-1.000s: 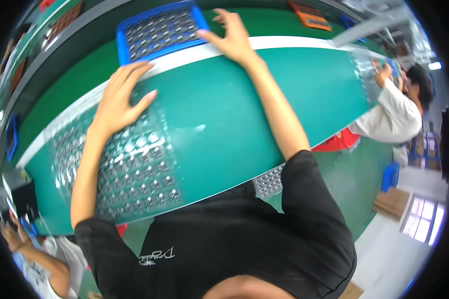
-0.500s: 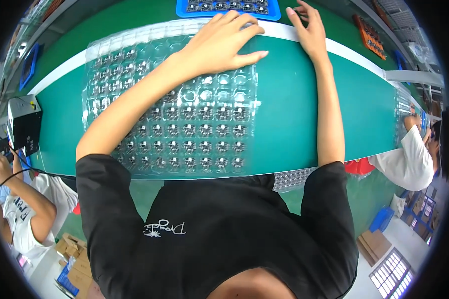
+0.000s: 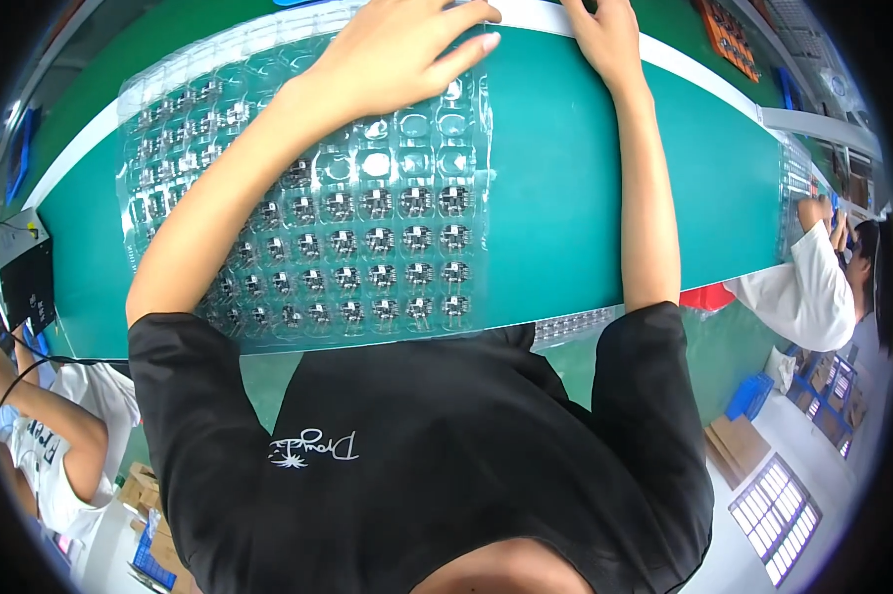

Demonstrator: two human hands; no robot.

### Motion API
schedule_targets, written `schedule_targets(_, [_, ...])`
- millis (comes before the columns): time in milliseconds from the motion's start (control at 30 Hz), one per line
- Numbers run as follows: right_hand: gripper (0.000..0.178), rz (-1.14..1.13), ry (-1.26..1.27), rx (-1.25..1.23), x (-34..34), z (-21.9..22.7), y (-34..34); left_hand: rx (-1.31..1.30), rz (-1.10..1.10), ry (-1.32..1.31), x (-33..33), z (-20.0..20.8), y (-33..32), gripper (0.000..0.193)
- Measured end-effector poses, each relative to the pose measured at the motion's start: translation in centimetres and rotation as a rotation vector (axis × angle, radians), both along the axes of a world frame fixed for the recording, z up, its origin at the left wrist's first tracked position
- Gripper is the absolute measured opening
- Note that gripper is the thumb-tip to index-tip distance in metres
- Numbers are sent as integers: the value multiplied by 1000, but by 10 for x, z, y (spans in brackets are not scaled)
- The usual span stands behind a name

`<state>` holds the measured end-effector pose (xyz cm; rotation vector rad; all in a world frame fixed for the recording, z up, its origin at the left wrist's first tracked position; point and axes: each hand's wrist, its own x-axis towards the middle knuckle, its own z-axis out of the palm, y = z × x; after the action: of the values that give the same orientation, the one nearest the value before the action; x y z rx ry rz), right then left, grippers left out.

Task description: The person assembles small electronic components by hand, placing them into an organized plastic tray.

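Observation:
A clear plastic blister tray (image 3: pixel 481 238) with rows of round pockets lies on the green table. Small black-and-silver circuit-board parts (image 3: pixel 380 240) fill many pockets, while several pockets near its far right corner are vacant. My left hand (image 3: pixel 392 54) reaches over the tray's far part, thumb and index finger apart; its other fingers are partly cut off by the upper edge. Beyond the table's white far rim, my right hand (image 3: pixel 610 40) is stretched out, its fingertips out of view. My left forearm hides some pockets.
The green tabletop (image 3: pixel 555 188) has a white rim. A black-and-white box (image 3: pixel 26 282) stands at its left end. A co-worker in white (image 3: pixel 803 287) sits at right, another (image 3: pixel 75 426) at left. An orange tray (image 3: pixel 729 40) lies far right; a blue tray's edge (image 3: pixel 293 2) shows at top.
The view has shifted, so table and tray sit further left and higher in the picture. Most of the blue tray and my right fingertips have gone out of view. My left hand stays over the tray.

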<state>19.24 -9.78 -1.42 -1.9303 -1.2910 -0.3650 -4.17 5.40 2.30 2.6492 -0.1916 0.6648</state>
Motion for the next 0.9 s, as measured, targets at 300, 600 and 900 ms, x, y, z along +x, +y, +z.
schedule_targets(300, [23, 30, 48, -20, -2, 4, 1, 2, -11, 18, 2, 5, 2, 25])
schedule_targets(600, [20, 72, -114, -62, -25, 21, -4, -8, -2, 20, 2, 0, 3, 28])
schedule_targets(900, [29, 40, -133, -123, -13, 14, -12, 8, 14, -54, 9, -10, 2, 26])
